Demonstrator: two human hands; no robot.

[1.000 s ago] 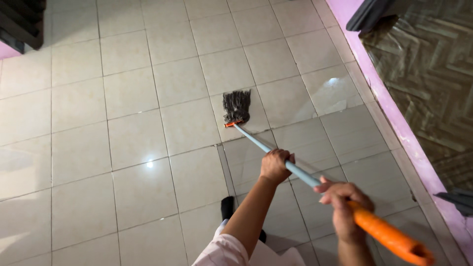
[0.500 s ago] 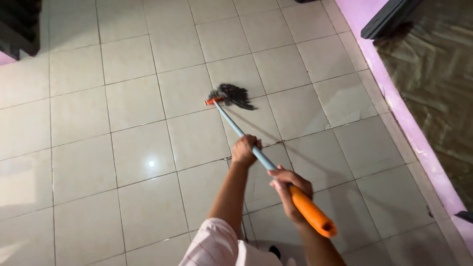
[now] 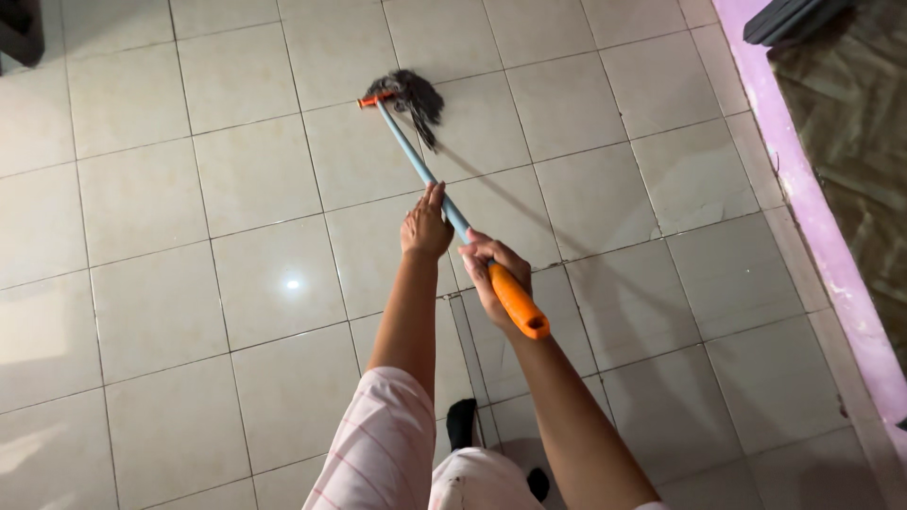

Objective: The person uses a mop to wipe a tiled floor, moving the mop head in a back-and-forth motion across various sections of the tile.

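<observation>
Mop (image 3: 416, 156) extended over tiled floor (image 3: 236, 208); left hand (image 3: 425, 227) closed on blue shaft, right hand (image 3: 487, 274) gripping orange grip. Head best kept pressed flat, strokes overlapped.

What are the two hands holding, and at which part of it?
A mop: the right hand grips the orange handle end, the left hand rests on the blue shaft.

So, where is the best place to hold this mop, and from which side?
Judging by its pose, grip the mop at the orange grip with the right hand, from above. Place the left hand higher on the blue shaft. The long handle slopes towards the person, with the dark head on the tiled floor.
</observation>
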